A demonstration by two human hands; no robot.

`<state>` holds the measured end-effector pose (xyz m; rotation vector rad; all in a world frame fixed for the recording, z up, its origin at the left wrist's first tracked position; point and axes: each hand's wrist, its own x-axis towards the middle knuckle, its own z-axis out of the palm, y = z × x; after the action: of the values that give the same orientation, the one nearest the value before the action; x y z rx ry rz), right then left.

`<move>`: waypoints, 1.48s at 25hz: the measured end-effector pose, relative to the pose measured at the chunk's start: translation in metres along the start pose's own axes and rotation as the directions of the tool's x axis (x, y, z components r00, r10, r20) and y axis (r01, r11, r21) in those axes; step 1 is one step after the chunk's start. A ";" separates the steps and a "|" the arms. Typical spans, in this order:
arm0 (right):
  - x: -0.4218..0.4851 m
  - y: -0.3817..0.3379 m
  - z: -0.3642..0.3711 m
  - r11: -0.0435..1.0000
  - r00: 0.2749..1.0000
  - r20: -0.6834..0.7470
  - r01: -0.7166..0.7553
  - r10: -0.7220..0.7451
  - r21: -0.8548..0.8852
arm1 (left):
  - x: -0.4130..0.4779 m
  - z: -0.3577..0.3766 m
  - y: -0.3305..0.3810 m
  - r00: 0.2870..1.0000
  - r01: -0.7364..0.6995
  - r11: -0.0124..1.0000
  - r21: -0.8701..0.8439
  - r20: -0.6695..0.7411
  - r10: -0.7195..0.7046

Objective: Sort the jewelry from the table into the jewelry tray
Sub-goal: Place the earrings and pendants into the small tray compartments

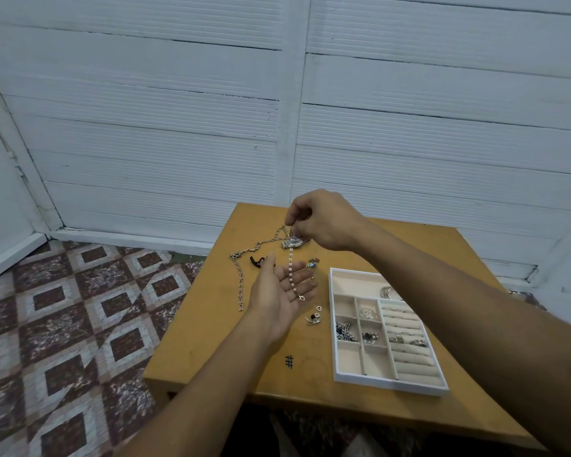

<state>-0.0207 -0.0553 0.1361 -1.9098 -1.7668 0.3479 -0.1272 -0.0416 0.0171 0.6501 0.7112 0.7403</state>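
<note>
- Right hand [323,222] pinches a pearl bracelet [291,275] by its top end, dangling it above the tabletop [211,341].
- Left hand [279,291], palm up with fingers relaxed, cradles the bracelet's lower end.
- Jewelry tray [338,377] sits just right.

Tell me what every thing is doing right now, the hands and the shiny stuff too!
right hand, pinching the top of the pearl bracelet.
left hand, open, palm up.
pearl bracelet, hanging straight, lower end lying on the left hand.
jewelry tray, on the table, partly filled.
chain, lying loose on the table.
watch, lying on the table.
</note>
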 end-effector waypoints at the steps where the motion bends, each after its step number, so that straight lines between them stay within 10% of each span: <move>1: -0.002 0.002 -0.001 1.000 1.000 -0.003 -0.002 0.002 0.004 | -0.001 0.003 0.001 0.999 0.033 0.998 -0.057 0.015 -0.032; 13: -0.052 0.049 -0.014 0.996 0.997 0.016 -0.070 0.071 -0.061 | -0.007 0.034 -0.007 0.986 0.156 0.967 -0.201 0.085 -0.141; 37: -0.115 0.123 0.003 0.952 0.953 -0.030 -0.298 0.301 0.072 | 0.003 0.065 -0.059 0.961 0.217 0.911 0.350 0.089 -0.263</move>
<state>0.0688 -0.1699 0.0513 -2.1221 -1.4196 0.4654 -0.0541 -0.0907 0.0112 0.8969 0.7844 0.3422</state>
